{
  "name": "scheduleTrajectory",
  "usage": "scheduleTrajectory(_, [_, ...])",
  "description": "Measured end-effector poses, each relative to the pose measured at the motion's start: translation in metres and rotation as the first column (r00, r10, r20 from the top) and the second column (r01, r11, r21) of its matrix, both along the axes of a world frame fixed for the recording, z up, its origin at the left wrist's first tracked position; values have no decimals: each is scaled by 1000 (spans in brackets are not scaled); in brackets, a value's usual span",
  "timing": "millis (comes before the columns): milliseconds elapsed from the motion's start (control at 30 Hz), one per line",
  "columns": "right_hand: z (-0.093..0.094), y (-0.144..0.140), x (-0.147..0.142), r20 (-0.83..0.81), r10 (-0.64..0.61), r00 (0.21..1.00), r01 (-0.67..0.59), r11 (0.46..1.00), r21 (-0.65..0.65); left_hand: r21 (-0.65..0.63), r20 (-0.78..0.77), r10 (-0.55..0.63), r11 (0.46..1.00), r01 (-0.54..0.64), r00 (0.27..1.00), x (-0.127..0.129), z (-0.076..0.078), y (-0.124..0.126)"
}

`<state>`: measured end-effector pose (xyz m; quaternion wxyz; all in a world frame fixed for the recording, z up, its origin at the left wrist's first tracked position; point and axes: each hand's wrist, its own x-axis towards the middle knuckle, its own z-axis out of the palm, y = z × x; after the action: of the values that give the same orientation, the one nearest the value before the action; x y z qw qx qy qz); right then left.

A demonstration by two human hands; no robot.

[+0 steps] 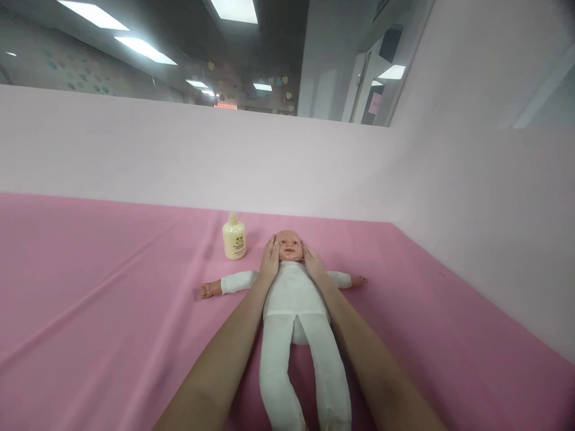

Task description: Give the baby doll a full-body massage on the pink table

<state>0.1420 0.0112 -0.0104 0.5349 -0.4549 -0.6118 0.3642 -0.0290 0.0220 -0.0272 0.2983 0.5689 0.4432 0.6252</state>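
A baby doll (295,293) in a white cloth body lies on its back, head away from me, arms spread out to both sides. My left hand (270,258) rests along the left side of the doll's head, fingers stretched out against the cheek. Against the opposite cheek lies my right hand (312,261), its fingers straight too. The head is framed between both palms. Parts of the doll's upper arms are hidden behind my hands and wrists.
A pale yellow pump bottle (234,240) stands left of the doll's head. Pink cloth (112,287) with creases covers the surface. A white wall (202,158) rises behind it, with a window (251,60) above; another wall (485,209) bounds the right side.
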Motion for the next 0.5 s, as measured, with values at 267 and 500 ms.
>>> scheduleTrajectory(267, [2, -10, -2, -10, -37, 999, 36, 998, -58, -6, 3, 12, 1000, -12, 1000, -2, 0, -1])
scheduleTrajectory(500, [4, -4, -2, -93, -3, 996, -2, 998, -60, -85, 91, -24, 996, 32, 996, -6, -1, 9])
